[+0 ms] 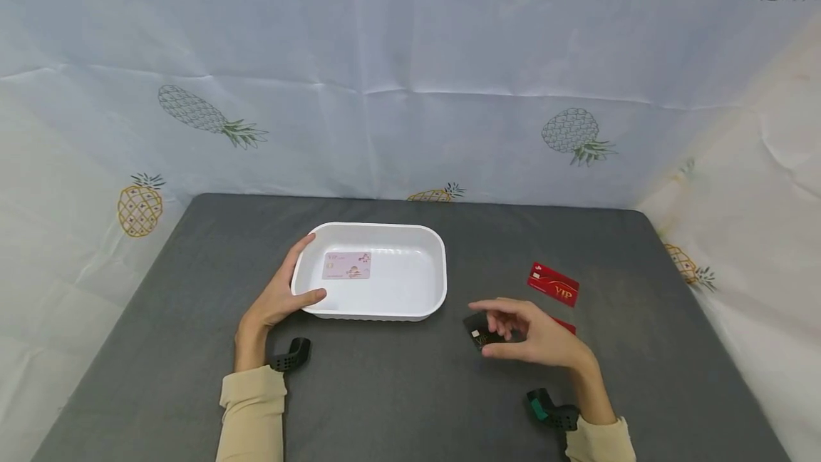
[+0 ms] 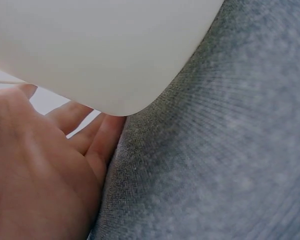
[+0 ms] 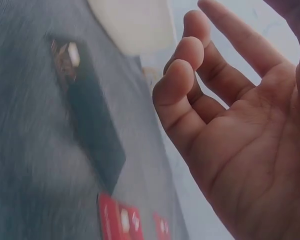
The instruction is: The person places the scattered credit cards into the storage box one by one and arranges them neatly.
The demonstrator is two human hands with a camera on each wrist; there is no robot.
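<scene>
A white plastic tray [image 1: 410, 310] lies on the table with a pink VIP card [image 1: 346, 266] flat inside, toward its left end. My left hand [image 1: 276, 298] grips the tray's left end, the thumb over the front rim and a finger at the back corner. In the left wrist view the fingers [image 2: 107, 137] reach along the tray's outer wall [image 2: 115, 65]. Over a black card [image 1: 477, 334] hovers my right hand [image 1: 535, 334], index finger extended, other fingers bent, holding nothing. The right wrist view shows that black card [image 3: 97, 125] lying apart from the fingertips [image 3: 175, 80].
Beyond my right hand lies a red VIP card [image 1: 553, 284]. Another red card [image 1: 564, 324] is mostly hidden behind that hand. The grey table [image 1: 398, 391] meets a pineapple-print cloth [image 1: 385, 141] at the back and sides. Each wrist wears a black band device [image 1: 291, 355].
</scene>
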